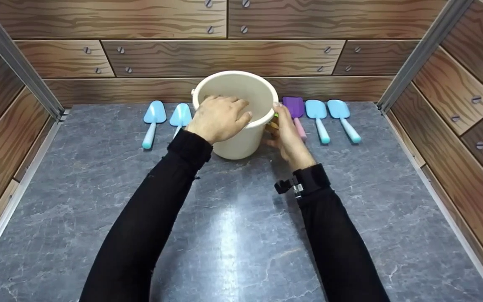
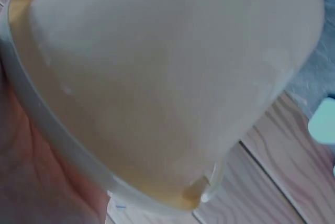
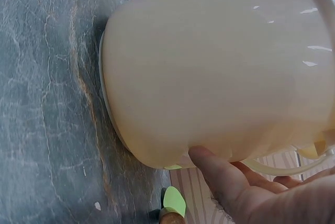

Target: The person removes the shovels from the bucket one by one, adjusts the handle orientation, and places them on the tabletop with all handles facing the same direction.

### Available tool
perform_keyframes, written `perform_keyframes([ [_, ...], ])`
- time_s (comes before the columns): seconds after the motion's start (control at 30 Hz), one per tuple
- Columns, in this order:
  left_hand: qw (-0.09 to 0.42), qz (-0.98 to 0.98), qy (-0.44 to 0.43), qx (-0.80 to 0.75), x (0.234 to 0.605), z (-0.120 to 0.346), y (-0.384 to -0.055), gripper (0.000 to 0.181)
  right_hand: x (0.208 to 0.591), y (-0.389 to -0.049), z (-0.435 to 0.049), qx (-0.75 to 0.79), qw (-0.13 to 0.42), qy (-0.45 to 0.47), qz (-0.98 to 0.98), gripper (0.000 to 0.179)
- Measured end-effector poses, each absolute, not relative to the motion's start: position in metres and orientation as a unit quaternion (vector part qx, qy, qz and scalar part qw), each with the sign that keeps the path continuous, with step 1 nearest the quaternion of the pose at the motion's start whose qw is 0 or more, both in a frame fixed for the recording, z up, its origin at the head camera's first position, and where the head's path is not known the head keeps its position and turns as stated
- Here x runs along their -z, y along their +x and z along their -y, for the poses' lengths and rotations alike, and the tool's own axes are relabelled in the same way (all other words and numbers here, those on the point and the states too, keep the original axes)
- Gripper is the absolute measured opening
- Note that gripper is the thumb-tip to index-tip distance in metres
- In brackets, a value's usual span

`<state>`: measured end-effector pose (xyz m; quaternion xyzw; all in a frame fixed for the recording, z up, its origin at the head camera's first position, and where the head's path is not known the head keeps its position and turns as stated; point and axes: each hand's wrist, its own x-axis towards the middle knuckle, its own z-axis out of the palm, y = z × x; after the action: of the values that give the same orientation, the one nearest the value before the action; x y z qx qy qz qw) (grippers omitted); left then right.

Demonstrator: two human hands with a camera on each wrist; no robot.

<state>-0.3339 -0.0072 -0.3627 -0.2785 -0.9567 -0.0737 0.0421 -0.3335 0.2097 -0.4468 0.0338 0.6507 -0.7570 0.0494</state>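
Observation:
A cream bucket (image 1: 241,140) stands on the grey marbled surface near the back wall. My left hand (image 1: 222,117) lies over its near left rim, fingers and thumb stretched across the opening; the bucket hides part of that hand in the left wrist view. On the right side, my right hand (image 1: 289,136) touches the bucket with extended fingers, one fingertip at the rim. The right wrist view shows a digit pressed against the bucket's wall. Beside the bucket, partly behind this hand, is a small shovel with a green blade (image 3: 174,200) and an orange-brown handle.
Two blue toy shovels lie left of the bucket, one outermost (image 1: 155,113) and one closer (image 1: 181,115). To the right are a purple shovel (image 1: 294,107) with a pink handle and two blue ones (image 1: 317,110). Wood-patterned panels (image 1: 220,58) enclose the back and sides.

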Motion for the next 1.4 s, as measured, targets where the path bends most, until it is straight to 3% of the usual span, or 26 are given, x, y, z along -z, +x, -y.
perform_keyframes([
  [0.4,-0.039,0.948,-0.288,0.127,0.362,-0.009,-0.341,0.059,0.446,-0.332,-0.21,0.754,0.048,0.031,-0.654,0.077],
  [0.93,-0.229,0.933,-0.252,0.118,0.344,-0.006,-0.358,0.076,0.448,-0.333,-0.209,0.754,0.049,0.028,-0.655,0.077],
  [1.17,-0.23,0.932,-0.251,0.125,0.347,-0.008,-0.361,0.076,0.448,-0.332,-0.209,0.757,0.05,0.031,-0.651,0.08],
  [1.4,-0.181,0.927,-0.292,0.151,0.355,-0.008,-0.366,0.063,0.446,-0.333,-0.21,0.757,0.053,0.036,-0.651,0.078],
])
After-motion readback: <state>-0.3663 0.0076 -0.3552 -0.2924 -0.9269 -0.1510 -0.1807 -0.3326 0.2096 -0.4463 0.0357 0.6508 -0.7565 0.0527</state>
